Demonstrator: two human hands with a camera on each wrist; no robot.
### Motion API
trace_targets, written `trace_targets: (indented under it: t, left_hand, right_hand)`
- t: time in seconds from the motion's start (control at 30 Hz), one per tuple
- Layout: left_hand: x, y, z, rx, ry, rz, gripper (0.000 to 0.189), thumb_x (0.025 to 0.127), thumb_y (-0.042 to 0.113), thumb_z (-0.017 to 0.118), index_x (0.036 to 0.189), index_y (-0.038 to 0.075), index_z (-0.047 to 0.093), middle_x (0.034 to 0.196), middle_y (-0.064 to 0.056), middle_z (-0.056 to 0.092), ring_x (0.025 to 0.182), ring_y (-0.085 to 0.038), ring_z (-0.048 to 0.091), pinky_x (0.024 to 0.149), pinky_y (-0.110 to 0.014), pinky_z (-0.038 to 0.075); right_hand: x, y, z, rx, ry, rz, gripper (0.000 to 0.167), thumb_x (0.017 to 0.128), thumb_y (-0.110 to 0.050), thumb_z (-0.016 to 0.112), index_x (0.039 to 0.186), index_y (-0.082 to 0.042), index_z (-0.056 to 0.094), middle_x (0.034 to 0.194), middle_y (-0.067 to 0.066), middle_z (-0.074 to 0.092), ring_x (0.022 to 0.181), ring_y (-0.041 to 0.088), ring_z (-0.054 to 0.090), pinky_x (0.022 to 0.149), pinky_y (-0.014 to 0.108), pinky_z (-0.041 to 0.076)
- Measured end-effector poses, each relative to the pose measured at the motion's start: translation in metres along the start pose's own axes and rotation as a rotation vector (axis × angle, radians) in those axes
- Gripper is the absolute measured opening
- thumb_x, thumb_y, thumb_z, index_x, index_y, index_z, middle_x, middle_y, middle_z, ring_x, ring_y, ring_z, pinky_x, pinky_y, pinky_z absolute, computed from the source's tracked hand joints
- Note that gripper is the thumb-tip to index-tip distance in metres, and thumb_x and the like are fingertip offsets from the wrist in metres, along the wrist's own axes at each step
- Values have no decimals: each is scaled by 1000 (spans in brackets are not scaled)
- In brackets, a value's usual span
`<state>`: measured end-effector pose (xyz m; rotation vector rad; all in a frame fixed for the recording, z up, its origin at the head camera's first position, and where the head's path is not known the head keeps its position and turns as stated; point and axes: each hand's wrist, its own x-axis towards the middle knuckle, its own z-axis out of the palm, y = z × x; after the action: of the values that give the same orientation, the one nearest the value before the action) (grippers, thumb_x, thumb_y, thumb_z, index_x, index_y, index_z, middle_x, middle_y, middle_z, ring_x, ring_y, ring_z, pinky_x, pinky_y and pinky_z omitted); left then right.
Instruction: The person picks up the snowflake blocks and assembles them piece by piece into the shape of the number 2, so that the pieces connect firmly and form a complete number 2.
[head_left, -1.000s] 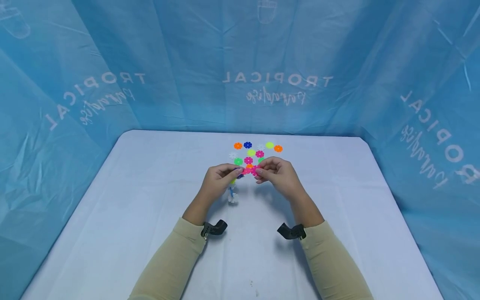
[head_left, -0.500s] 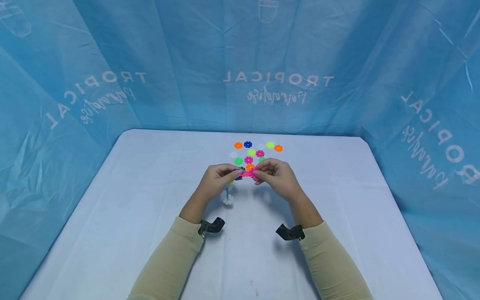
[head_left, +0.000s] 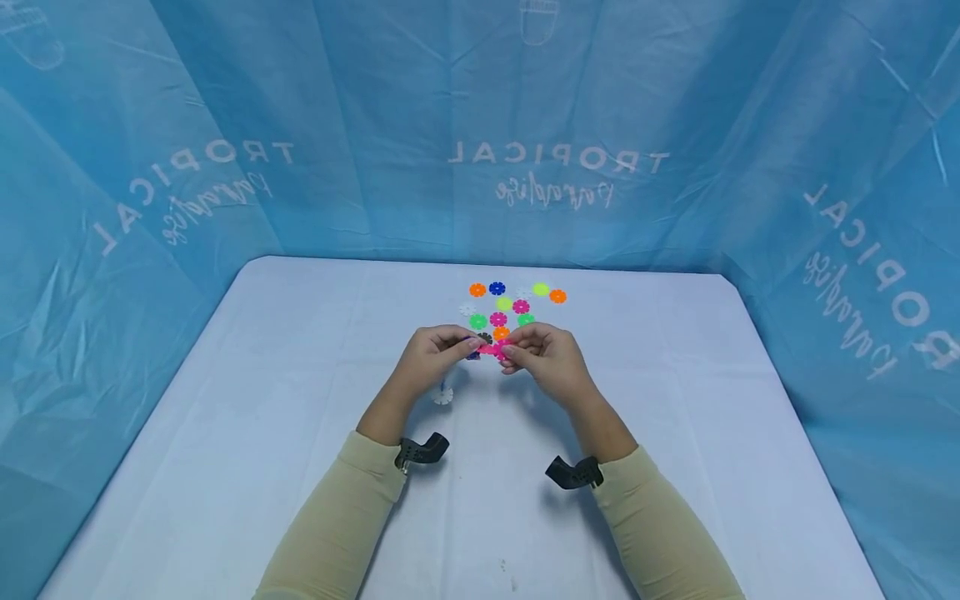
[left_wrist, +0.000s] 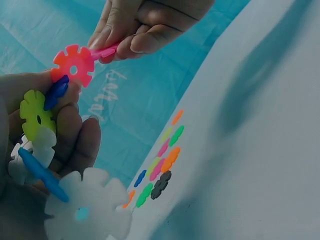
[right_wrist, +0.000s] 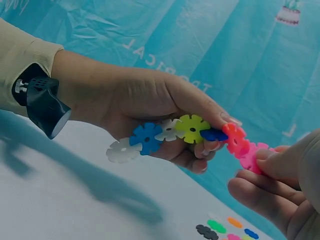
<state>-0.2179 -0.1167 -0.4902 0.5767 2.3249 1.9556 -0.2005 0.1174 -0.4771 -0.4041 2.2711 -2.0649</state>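
Observation:
Several interlocking flower-shaped discs form a chain, with a white disc point(right_wrist: 122, 151), a blue disc point(right_wrist: 145, 138), another white disc, a yellow disc point(right_wrist: 186, 123), a dark blue disc point(right_wrist: 212, 135) and a coral disc point(right_wrist: 234, 142). My left hand point(head_left: 431, 360) pinches this chain near the coral end, and the white end hangs below the palm. A pink disc point(right_wrist: 252, 159) is pinched between thumb and fingers of my right hand point(head_left: 553, 360). Its edge meets the coral disc; how deep the slots engage cannot be told. Both hands are raised above the table.
Loose discs lie on the white table point(head_left: 337, 375) beyond my hands, among them an orange disc point(head_left: 558, 297), a green disc point(head_left: 478, 322) and a black disc point(left_wrist: 161, 185). Blue curtains point(head_left: 390, 208) surround the table's back and sides.
Both hands have shifted slightly left and toward me, keeping their grips. The chain's hanging white end has swung left, and the black disc on the table shows more.

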Motion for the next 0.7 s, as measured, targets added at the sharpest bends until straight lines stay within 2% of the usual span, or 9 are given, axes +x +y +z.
trace_targets:
  t: [0.4,0.6,0.7]
  left_hand:
    - [-2,4,5,33,18,9,15,102,18,74,105,5,81,99,-3,77,92,-26,70,85,-35,59]
    - [-1,4,3,73,26,-6,22,104,27,72,108,8,81,99,-1,77,95,-22,70,89,-37,57]
    - [-1,3,2,89,16,-21,27,106,30,68,110,6,81,98,-2,77,94,-24,68,87,-37,56]
  right_hand:
    - [-3,0,6,8,60,43,12,95,-2,78,106,0,72,93,14,74,81,32,77,74,40,63]
    - [-3,3,6,13,54,-10,13,97,-3,77,108,-2,71,94,13,74,82,31,77,75,40,63]
    - [-3,4,5,35,50,-23,14,97,-4,77,109,-1,71,94,14,74,82,33,77,75,40,63]
